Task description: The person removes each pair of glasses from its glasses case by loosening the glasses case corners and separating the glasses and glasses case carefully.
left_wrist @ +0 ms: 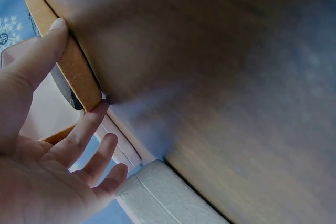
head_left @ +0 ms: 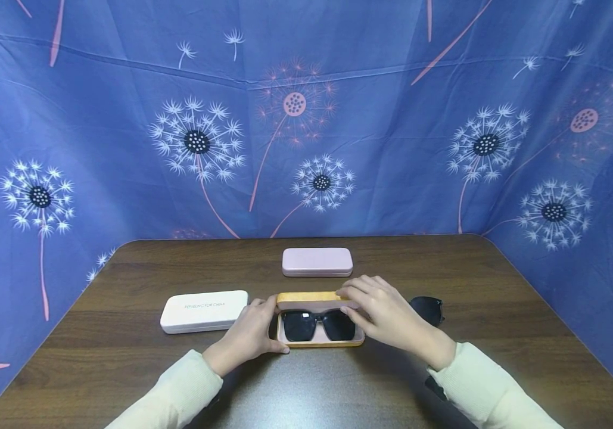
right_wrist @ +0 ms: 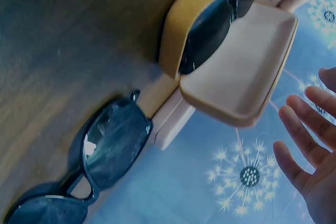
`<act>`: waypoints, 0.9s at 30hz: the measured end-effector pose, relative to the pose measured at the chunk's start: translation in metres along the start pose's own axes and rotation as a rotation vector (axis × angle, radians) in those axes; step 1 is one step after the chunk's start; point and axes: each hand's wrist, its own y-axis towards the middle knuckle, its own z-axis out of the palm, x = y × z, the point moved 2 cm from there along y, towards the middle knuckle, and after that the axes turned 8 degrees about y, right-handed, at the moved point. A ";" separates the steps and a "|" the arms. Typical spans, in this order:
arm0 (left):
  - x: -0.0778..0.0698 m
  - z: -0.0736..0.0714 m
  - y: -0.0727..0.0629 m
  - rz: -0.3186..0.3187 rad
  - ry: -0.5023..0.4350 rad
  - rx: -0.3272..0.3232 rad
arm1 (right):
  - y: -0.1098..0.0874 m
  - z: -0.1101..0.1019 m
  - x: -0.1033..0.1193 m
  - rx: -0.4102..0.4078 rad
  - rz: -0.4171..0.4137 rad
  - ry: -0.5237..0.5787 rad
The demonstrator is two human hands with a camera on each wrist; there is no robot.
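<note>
A yellow glasses case [head_left: 317,345] lies with its lid [head_left: 306,297] raised, in the middle of the table in the head view. Inside its pale lining rest dark sunglasses [head_left: 299,326], lenses toward me. My left hand [head_left: 249,330] grips the case's left end, thumb on the front wall and index finger at the corner, as the left wrist view shows. Over the lid's right part hovers my right hand [head_left: 392,316]. Its fingers are loosely extended and, in the right wrist view, stand apart from the lid. More sunglasses [right_wrist: 118,145] lie on the table, partly hidden behind that hand in the head view.
A white glasses case [head_left: 204,311], closed, lies left of the yellow one. Farther back is a closed pink case [head_left: 317,262]. The wooden table [head_left: 97,363] ends at a blue dandelion-print cloth [head_left: 381,196] behind and at the sides.
</note>
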 end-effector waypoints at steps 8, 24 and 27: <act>0.001 0.000 0.000 0.005 0.004 -0.009 | -0.005 0.011 0.011 0.032 -0.034 -0.008; 0.002 0.001 0.000 0.011 -0.003 -0.008 | -0.012 0.039 0.019 0.106 -0.067 -0.048; 0.002 0.001 0.000 0.007 0.000 -0.008 | -0.012 0.042 0.019 0.125 -0.057 -0.075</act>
